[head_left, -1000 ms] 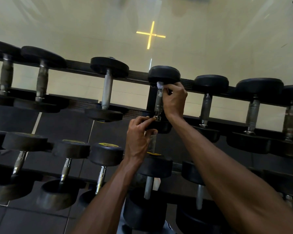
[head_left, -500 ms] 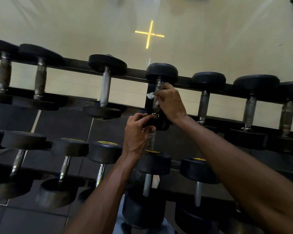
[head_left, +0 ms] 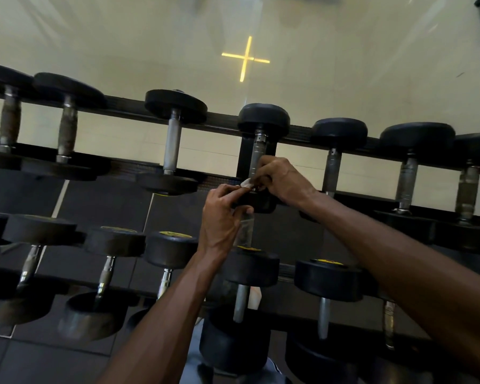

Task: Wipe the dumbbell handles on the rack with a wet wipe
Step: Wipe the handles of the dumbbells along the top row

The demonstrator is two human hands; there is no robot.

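The right hand [head_left: 281, 180] is curling round the lower end of a dumbbell handle [head_left: 258, 153] on the top tier of the rack [head_left: 225, 117], pinching a small white wet wipe [head_left: 246, 183] against the metal just above the near weight head. The left hand [head_left: 222, 217] is sitting just below it, thumb and forefinger pinched together and touching the wipe's near edge, while its lower fingers are gripping a clear plastic wrapper [head_left: 245, 231] that is hanging down from the palm. Both forearms are crossing in front of the middle tier, hiding parts of the dumbbells there. To either side, other dumbbells are lying across the top rails with their handles bare: a smooth silver-handled dumbbell [head_left: 172, 142] to the left, darker knurled ones further along each way. Behind the rack a pale glossy floor is reflecting a yellow cross of light [head_left: 245, 59].
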